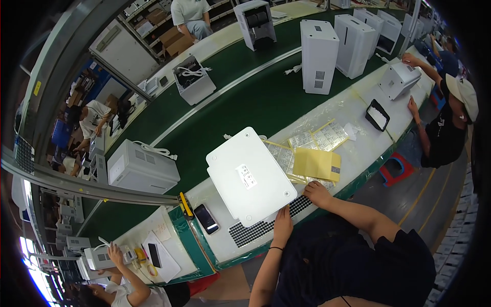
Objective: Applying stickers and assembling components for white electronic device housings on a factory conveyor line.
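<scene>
Here: a long green conveyor belt (245,97) carrying white appliance housings (319,53), flanked by a pale workbench (358,110) with co-workers seated further along; on the bench before the person, a white rectangular unit (249,175) lying flat, a small label on its upturned face; under its near edge, a sheet of small black round pads (250,231); to its right, yellow backing sheets (317,163); to its left, a dark phone (206,218); left hand (283,222) flat, fingers extended, touching the unit's near edge; right hand (317,193) loosely curled, resting at the unit's near right corner, gripping nothing
</scene>
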Action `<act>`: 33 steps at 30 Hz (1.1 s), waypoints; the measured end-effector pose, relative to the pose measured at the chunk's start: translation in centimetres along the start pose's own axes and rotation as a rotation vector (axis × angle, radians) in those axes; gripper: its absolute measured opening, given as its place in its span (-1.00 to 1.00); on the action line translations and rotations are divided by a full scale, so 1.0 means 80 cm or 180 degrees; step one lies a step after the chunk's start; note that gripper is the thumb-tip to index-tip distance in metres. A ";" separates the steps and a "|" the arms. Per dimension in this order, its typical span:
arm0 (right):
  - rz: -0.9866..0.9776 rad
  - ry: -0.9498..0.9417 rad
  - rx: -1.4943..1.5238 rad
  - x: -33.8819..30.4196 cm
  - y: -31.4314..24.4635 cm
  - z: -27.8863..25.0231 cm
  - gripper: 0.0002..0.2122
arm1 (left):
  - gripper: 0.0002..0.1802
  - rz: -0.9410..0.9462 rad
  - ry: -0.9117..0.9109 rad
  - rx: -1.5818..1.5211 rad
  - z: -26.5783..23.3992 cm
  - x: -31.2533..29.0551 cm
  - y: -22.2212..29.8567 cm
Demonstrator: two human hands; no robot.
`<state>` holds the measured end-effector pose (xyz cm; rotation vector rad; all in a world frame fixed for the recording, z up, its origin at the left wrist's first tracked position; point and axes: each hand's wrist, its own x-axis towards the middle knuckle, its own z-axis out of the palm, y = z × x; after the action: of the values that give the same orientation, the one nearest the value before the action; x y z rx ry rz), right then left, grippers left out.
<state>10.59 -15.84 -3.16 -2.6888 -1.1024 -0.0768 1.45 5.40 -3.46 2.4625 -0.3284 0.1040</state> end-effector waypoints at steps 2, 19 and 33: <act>-0.0061 0.0154 0.0012 -0.001 0.001 0.005 -0.87 | -0.54 -0.0117 -0.0103 0.0158 0.005 0.004 -0.001; 0.0746 0.0406 0.0907 0.052 -0.015 -0.067 -0.84 | -0.68 0.0562 -0.0195 0.0836 0.023 0.014 -0.030; -0.0359 0.0941 0.2000 0.110 -0.108 -0.341 -0.82 | -0.69 -0.0136 0.0465 -0.0130 -0.067 -0.016 0.047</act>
<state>11.91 -10.23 26.20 -1.9863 -0.9798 -0.1195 -0.73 6.12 2.83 2.4039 -0.2125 0.2549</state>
